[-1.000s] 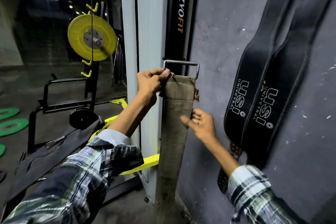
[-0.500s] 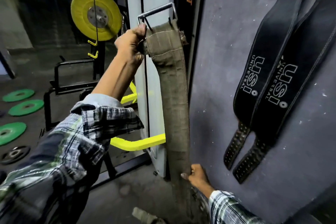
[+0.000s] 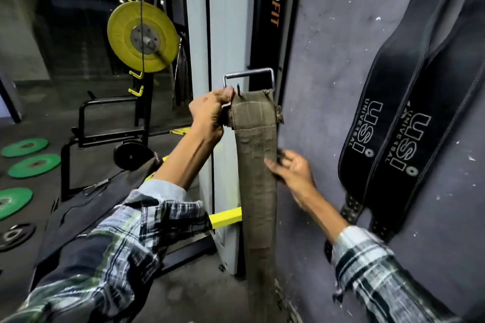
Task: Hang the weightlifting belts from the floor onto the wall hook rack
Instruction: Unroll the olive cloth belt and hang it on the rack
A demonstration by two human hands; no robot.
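A worn olive canvas belt (image 3: pixel 256 165) hangs straight down in front of me, its lower end reaching the floor. Its metal buckle (image 3: pixel 249 78) stands up at the top. My left hand (image 3: pixel 210 118) grips the belt's top edge just under the buckle. My right hand (image 3: pixel 291 170) is blurred, fingers spread, touching the belt's right edge about a third of the way down. Two black leather belts (image 3: pixel 393 113) marked USI Universal hang side by side on the grey wall (image 3: pixel 328 47) to the right. The hook rack itself is out of view.
A white machine column (image 3: pixel 223 21) stands right behind the belt, with a yellow bar (image 3: pixel 225 217) at its foot. A yellow weight plate (image 3: pixel 143 37) sits on a rack at left. Green plates (image 3: pixel 34 165) lie on the floor. Another dark belt (image 3: pixel 86 207) lies under my left arm.
My left hand has come down with the buckle end from its raised position. My right hand has moved up from the belt's lower part to its upper section.
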